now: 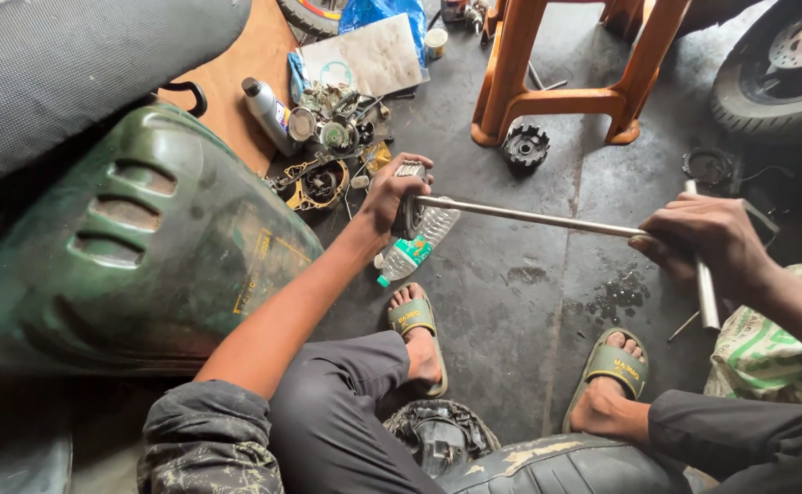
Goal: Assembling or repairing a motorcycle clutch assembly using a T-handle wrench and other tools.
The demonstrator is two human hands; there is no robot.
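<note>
Left hand [390, 190] clamped around small metal part [410, 171] at end of long steel rod [529, 216], held above dark concrete floor [520, 302]. Right hand [707, 245] closed on rod's T-handle [706, 284] at opposite end. Rod runs level between both hands. Clear plastic bottle [416, 242] lies on floor just below left hand, near left sandal [414, 317]. Green scooter panel [135, 247] at left. Orange stool [565, 73] and black gear [524, 146] beyond rod.
</note>
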